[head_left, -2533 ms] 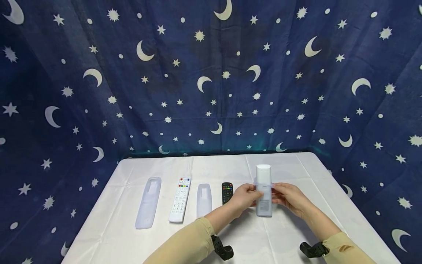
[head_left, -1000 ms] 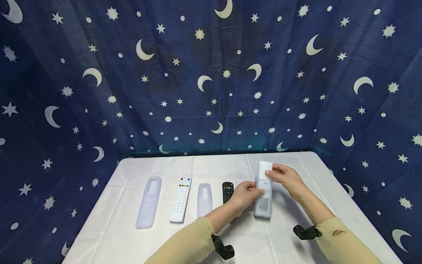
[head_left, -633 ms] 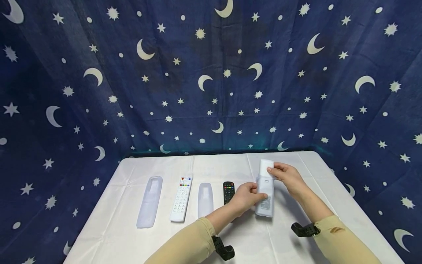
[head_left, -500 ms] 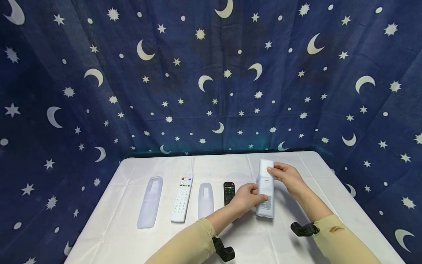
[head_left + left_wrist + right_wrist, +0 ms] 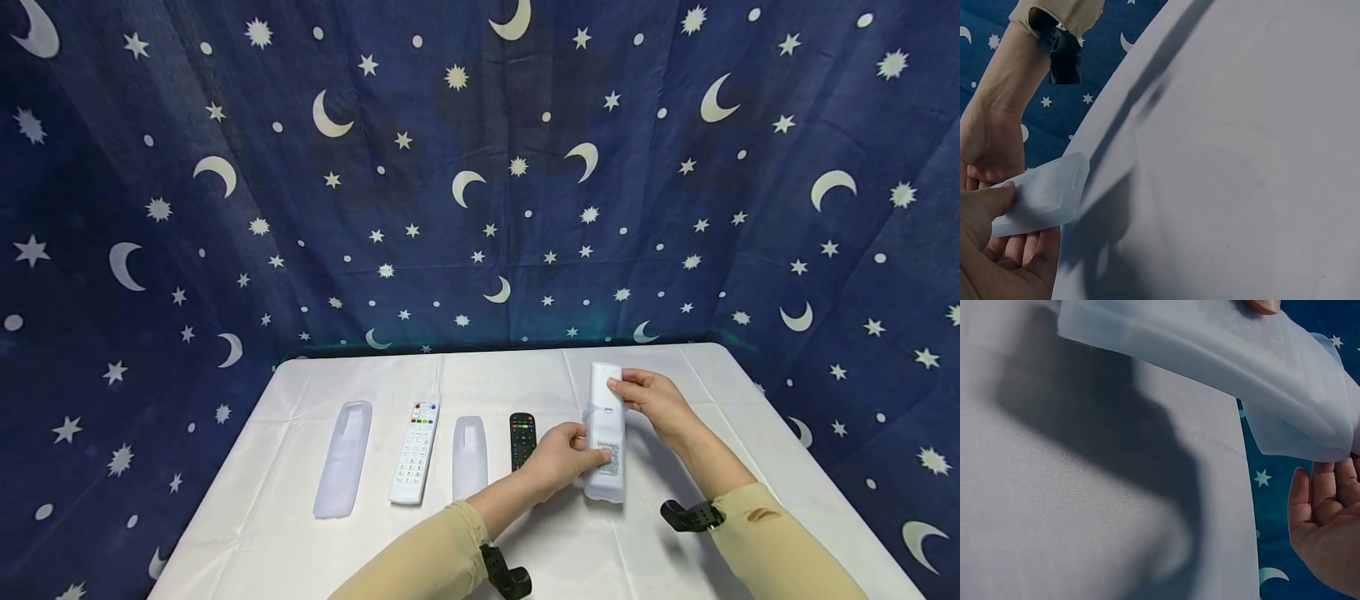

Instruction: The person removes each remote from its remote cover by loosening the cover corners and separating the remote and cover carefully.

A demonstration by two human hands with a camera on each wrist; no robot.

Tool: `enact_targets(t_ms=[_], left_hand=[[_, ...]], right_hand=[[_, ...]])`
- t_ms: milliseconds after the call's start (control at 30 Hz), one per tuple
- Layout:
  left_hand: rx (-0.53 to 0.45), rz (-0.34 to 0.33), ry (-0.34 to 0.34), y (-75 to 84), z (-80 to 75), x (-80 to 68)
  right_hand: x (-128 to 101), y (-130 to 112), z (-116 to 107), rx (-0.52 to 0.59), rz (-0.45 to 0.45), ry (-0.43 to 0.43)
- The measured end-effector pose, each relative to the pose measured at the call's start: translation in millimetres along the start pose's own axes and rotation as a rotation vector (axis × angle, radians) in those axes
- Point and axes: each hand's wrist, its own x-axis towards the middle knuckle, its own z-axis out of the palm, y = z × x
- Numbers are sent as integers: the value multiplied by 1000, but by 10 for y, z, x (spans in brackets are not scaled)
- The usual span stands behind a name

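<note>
My left hand (image 5: 564, 454) grips the sleeved white remote (image 5: 604, 433) low; my right hand (image 5: 651, 400) pinches its far end (long axis pointing away).

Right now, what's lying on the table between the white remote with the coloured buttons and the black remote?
In the head view, a short clear silicone sleeve lies flat between the white remote and the black remote, apart from both.

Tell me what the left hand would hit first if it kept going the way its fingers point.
The left hand already grips the sleeved remote, so that comes first. Beyond it, probably the right hand at its far end, though depth is unclear.
</note>
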Motion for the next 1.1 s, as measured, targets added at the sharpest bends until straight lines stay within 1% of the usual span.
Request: enact_targets(t_ms=[200,500,733,833,900,967,1000,1033,1100], left_hand=[[-13,-26,6,-20,5,-15],[4,-28,7,-24,-4,-43],[-7,-42,1,-26,-25,-62],[-41,-72,32,-7,-27,-43],[-84,-74,83,-2,-22,-14],[-87,-33,135,0,-36,14],[-66,0,156,3,-51,28],[-31,43,172,2,-70,43],[92,137,183,9,-116,65]], right_hand=[[29,-8,4,-8,-6,-21],[61,-22,1,-1,-20,-25],[79,-32,2,62,-17,-31],[78,-35,-13,89,-21,-39],[75,-40,-34,97,-29,-40],[72,-48,-54,97,-34,-40],[71,-53,-62,94,-35,-39],[70,-56,-69,97,-35,-38],[60,-64,-77,98,-33,-37]])
